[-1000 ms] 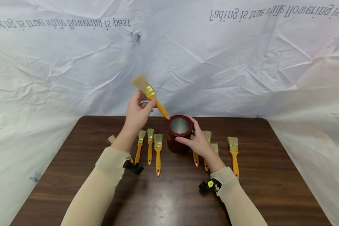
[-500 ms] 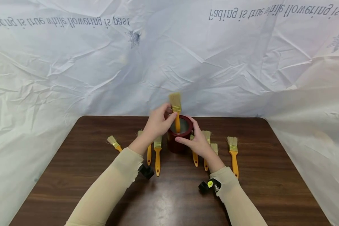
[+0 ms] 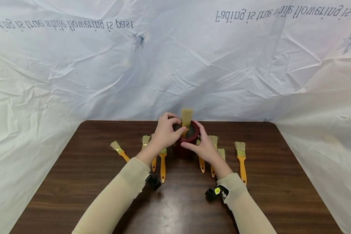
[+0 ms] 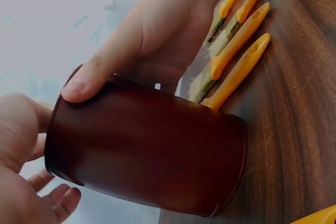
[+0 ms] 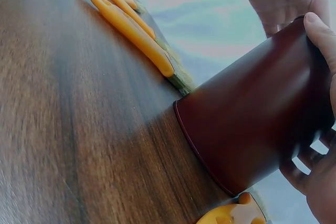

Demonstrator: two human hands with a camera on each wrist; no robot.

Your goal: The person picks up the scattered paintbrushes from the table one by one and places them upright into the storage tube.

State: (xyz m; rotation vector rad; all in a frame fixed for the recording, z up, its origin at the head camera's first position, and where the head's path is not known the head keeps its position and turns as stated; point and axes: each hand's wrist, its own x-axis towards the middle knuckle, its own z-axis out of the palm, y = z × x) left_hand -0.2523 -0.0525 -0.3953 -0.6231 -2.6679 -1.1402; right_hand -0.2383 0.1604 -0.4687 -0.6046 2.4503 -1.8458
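Note:
A paintbrush (image 3: 186,116) stands bristles up in the mouth of a dark red cylindrical cup (image 3: 183,150). My left hand (image 3: 167,131) pinches it low, thumb and forefinger right at the cup's rim; the lower handle is hidden inside. My right hand (image 3: 203,143) grips the cup from the right, thumb across the front of the rim and fingers behind. In the left wrist view the cup (image 4: 147,140) rests on the table, with the left hand (image 4: 21,161) at its mouth and its other fingers loose. The right wrist view shows the right thumb on the rim of the cup (image 5: 257,114).
More yellow-handled paintbrushes lie on the brown wooden table (image 3: 105,201). Left of the cup are several, including a slanted brush (image 3: 120,150) and another brush (image 3: 162,165). To the right are several more, with one brush (image 3: 241,161) farthest out. A white printed sheet (image 3: 175,58) hangs behind.
My left hand has carried the paintbrush rightward and down, from left of the cup into its mouth, and the brush has turned upright. My right hand stays on the cup.

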